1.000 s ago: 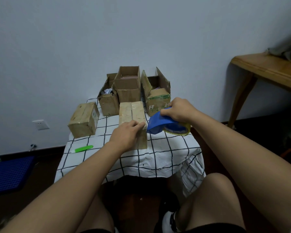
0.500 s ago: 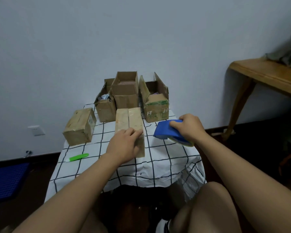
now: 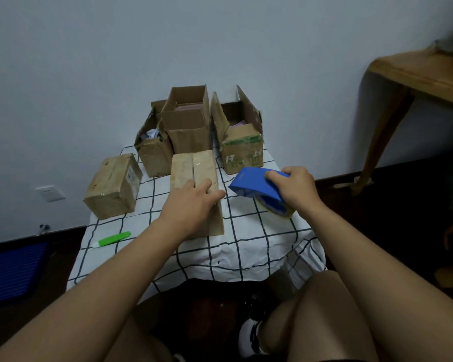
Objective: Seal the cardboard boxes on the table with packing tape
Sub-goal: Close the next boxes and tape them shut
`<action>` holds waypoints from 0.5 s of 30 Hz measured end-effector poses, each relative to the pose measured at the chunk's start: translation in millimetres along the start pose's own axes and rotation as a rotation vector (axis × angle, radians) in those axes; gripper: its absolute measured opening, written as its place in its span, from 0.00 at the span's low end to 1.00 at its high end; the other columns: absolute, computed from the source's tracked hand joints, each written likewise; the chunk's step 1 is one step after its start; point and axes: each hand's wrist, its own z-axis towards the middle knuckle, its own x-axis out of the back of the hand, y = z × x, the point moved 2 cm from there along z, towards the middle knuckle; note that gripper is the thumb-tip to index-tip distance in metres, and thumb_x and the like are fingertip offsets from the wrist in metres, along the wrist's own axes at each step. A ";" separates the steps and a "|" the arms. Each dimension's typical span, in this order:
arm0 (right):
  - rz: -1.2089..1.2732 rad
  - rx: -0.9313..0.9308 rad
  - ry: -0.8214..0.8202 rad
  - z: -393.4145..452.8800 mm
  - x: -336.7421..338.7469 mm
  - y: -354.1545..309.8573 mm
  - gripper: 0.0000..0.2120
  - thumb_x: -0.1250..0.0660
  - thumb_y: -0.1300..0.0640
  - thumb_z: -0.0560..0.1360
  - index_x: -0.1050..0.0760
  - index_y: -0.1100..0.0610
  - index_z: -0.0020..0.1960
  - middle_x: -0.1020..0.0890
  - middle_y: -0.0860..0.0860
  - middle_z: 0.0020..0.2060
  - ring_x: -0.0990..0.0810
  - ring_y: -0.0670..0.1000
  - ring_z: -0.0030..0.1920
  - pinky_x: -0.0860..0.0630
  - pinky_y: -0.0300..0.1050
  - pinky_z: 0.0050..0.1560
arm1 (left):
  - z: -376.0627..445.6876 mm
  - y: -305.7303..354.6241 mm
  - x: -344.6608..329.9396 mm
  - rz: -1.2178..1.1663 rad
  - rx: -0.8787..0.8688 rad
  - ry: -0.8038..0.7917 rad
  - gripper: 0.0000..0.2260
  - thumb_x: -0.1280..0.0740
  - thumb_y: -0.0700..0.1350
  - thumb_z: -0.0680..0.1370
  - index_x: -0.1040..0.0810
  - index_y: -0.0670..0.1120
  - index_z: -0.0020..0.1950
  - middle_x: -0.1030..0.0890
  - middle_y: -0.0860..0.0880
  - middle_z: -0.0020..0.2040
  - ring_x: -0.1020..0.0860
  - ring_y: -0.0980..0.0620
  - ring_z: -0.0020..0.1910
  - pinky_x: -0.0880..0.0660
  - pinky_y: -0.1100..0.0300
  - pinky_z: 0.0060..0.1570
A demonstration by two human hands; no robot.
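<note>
under left hand (image 3: 191,202), taped box (image 3: 194,173) long axis toward wall

A white tablecloth crossed by a grid of thin dark lines (image 3: 246,246) is covering the small table. Brown cardboard boxes are standing on it: a closed long brown box (image 3: 194,168) is showing a glossy, pale sheen along its top, a closed squat brown box (image 3: 113,186) is wearing a white printed label on one side, and an open brown box with a green band and green lettering (image 3: 243,150) is sitting at the back right. A bright blue plastic tape dispenser (image 3: 254,182) is showing a yellowish roll edge underneath. A bright green pen-shaped tool with a white tip (image 3: 113,239) is lying on the cloth.
</note>
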 end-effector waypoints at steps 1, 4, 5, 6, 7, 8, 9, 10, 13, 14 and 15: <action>0.010 0.001 -0.002 0.5 -2.0 1.0 0.19 0.30 0.44 0.71 0.31 0.57 0.30 0.33 0.52 0.26 0.34 0.50 0.28 0.38 0.46 0.31 | 0.3 -0.2 0.1 0.007 -0.006 -0.001 0.18 0.41 0.48 0.82 0.37 0.59 0.71 0.31 0.47 0.60 0.29 0.43 0.55 0.35 0.53 0.37; 0.044 -0.014 -0.008 1.3 -7.6 2.4 0.20 0.30 0.44 0.71 0.29 0.57 0.30 0.32 0.52 0.26 0.33 0.50 0.27 0.37 0.45 0.31 | -1.5 -1.1 -0.7 0.020 -0.007 -0.007 0.19 0.39 0.50 0.81 0.38 0.60 0.71 0.32 0.47 0.60 0.28 0.43 0.55 0.35 0.53 0.36; 0.061 -0.021 -0.011 1.3 -9.5 2.1 0.20 0.30 0.44 0.71 0.28 0.59 0.31 0.31 0.52 0.26 0.33 0.50 0.28 0.37 0.45 0.31 | -2.4 -0.8 -0.8 0.025 -0.004 -0.009 0.19 0.38 0.50 0.81 0.38 0.59 0.70 0.32 0.47 0.61 0.29 0.44 0.55 0.36 0.53 0.36; 0.079 -0.026 -0.015 1.2 -11.2 1.4 0.22 0.30 0.44 0.71 0.28 0.62 0.32 0.31 0.53 0.27 0.32 0.51 0.29 0.36 0.46 0.32 | -3.4 0.1 -0.7 0.031 -0.001 -0.008 0.19 0.37 0.50 0.80 0.37 0.59 0.70 0.32 0.47 0.60 0.29 0.44 0.55 0.36 0.53 0.36; 0.096 -0.029 -0.015 0.7 -12.7 0.4 0.23 0.30 0.45 0.71 0.27 0.66 0.34 0.30 0.54 0.28 0.31 0.51 0.30 0.36 0.46 0.33 | -4.4 1.5 -0.8 0.035 0.005 -0.005 0.19 0.37 0.49 0.80 0.37 0.58 0.69 0.32 0.47 0.60 0.29 0.44 0.54 0.37 0.53 0.35; 0.115 -0.030 -0.011 0.4 -13.7 -0.6 0.24 0.30 0.45 0.71 0.26 0.68 0.36 0.30 0.54 0.28 0.31 0.51 0.30 0.35 0.47 0.33 | -5.6 2.6 -1.3 0.036 0.012 0.002 0.19 0.36 0.49 0.79 0.36 0.58 0.69 0.32 0.47 0.59 0.29 0.44 0.54 0.37 0.54 0.35; 0.135 -0.028 -0.002 -0.2 -14.2 -1.6 0.24 0.30 0.45 0.72 0.26 0.68 0.36 0.29 0.54 0.28 0.30 0.51 0.30 0.35 0.47 0.33 | -7.0 3.1 -1.9 0.031 0.017 0.011 0.20 0.36 0.49 0.79 0.36 0.58 0.69 0.31 0.48 0.59 0.29 0.44 0.53 0.37 0.54 0.34; 0.158 -0.026 0.009 -0.8 -14.4 -2.7 0.23 0.30 0.45 0.72 0.26 0.66 0.35 0.29 0.54 0.28 0.30 0.51 0.30 0.35 0.47 0.33 | -8.9 2.9 -2.1 0.017 0.020 0.021 0.20 0.37 0.50 0.79 0.36 0.58 0.70 0.31 0.48 0.59 0.29 0.45 0.52 0.37 0.54 0.34; 0.242 -0.024 0.040 -3.9 -15.2 -8.1 0.19 0.31 0.44 0.71 0.27 0.59 0.33 0.31 0.52 0.27 0.31 0.50 0.30 0.35 0.47 0.33 | -17.0 -0.3 -3.7 -0.064 0.056 0.050 0.23 0.37 0.51 0.79 0.38 0.58 0.73 0.30 0.49 0.57 0.29 0.46 0.52 0.35 0.56 0.33; 0.275 -0.021 0.046 -5.2 -16.5 -10.9 0.19 0.31 0.42 0.69 0.28 0.58 0.32 0.31 0.52 0.27 0.32 0.50 0.30 0.35 0.47 0.33 | -18.4 -0.8 -4.3 -0.073 0.070 0.056 0.25 0.35 0.51 0.78 0.39 0.59 0.74 0.30 0.50 0.57 0.29 0.47 0.52 0.35 0.56 0.33; 0.309 -0.018 0.049 -6.5 -17.2 -13.2 0.20 0.32 0.41 0.68 0.28 0.57 0.32 0.31 0.52 0.27 0.32 0.50 0.30 0.35 0.47 0.33 | -17.9 0.2 -4.3 -0.072 0.078 0.060 0.26 0.34 0.50 0.78 0.39 0.59 0.74 0.31 0.50 0.57 0.30 0.47 0.52 0.36 0.56 0.33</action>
